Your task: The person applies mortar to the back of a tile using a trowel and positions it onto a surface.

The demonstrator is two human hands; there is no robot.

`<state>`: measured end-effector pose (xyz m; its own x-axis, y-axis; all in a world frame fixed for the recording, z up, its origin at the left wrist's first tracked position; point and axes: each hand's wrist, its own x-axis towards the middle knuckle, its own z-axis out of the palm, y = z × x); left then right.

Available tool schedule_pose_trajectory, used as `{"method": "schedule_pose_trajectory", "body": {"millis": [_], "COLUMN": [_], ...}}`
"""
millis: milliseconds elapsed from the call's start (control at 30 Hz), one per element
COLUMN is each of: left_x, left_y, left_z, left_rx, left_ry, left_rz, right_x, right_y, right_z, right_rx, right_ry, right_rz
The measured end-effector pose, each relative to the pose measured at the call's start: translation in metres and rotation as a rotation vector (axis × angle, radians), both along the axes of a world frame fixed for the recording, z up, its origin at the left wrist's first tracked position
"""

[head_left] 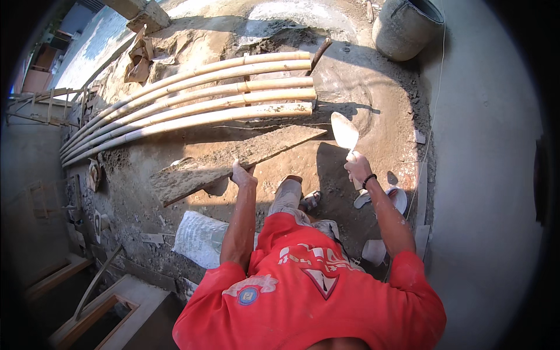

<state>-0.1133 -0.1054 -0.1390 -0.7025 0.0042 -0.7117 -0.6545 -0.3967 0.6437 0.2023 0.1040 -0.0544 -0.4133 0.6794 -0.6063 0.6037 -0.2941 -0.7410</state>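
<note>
My left hand [244, 175] grips the near edge of a long wooden board [233, 156], its top crusted with grey mortar. The board tilts, tapering up to the right, and a shadow lies under it. In my right hand [358, 167] is a pointing trowel [345, 133], held by its handle with the pale blade pointing up and away from me. The blade is just right of the board's pointed end and apart from it. Both hands are closed.
Several bamboo poles [233, 87] lie side by side beyond the board. A grey bucket [407, 29] stands at the far right, against a plastered wall [484, 146]. A white sack [199, 238] lies left of my legs. Wooden frames [93, 321] sit at the lower left.
</note>
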Motion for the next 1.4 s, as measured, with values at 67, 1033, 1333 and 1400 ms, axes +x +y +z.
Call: {"method": "schedule_pose_trajectory", "body": {"millis": [67,1033,1333,1400], "left_x": [0.013,0.215,0.235,0.237], "left_y": [0.030,0.199,0.258,0.266], "left_z": [-0.012,-0.073,-0.082,-0.086], "left_rx": [-0.051,0.164,0.187,0.199], "left_ry": [-0.100,-0.276,-0.233,-0.218], "left_rz": [0.007,-0.013,-0.011,-0.010], "right_x": [-0.021,-0.162,-0.129,-0.125], "right_y": [0.010,0.031,0.068,0.073], "right_z": [0.006,0.057,0.046,0.036], "right_rx": [-0.014,0.506,0.619,0.631], "right_ry": [0.027,0.305,0.398,0.406], "right_rz": [0.013,1.191,1.079,1.063]}}
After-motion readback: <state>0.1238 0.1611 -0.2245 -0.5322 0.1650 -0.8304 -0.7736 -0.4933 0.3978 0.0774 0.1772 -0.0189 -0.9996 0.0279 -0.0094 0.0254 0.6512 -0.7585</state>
